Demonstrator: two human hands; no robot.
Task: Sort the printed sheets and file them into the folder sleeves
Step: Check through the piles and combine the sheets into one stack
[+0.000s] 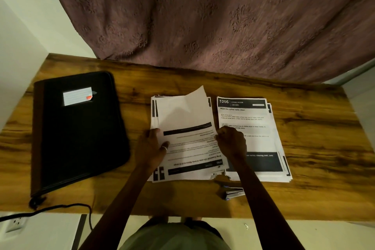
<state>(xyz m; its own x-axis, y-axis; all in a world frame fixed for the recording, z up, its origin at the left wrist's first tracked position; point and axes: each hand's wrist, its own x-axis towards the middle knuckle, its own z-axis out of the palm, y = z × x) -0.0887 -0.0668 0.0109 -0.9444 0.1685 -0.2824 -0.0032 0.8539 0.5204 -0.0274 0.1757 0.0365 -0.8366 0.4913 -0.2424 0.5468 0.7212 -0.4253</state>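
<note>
Two stacks of printed sheets lie side by side on the wooden table [304, 124]. On the left stack [160, 176] a top sheet [186, 119] is lifted and curled, its far corner raised. My left hand [151, 146] grips this sheet's left edge, and my right hand [231, 142] pinches its right edge. The right stack [249, 115] shows a sheet headed "1206 Living Room". A closed black zip folder [79, 132] with a white label card lies at the left of the table.
A small stapler [233, 193] sits near the table's front edge below the right stack. A black cord [60, 208] runs off the front left corner to a wall socket. A mauve curtain [223, 16] hangs behind the table.
</note>
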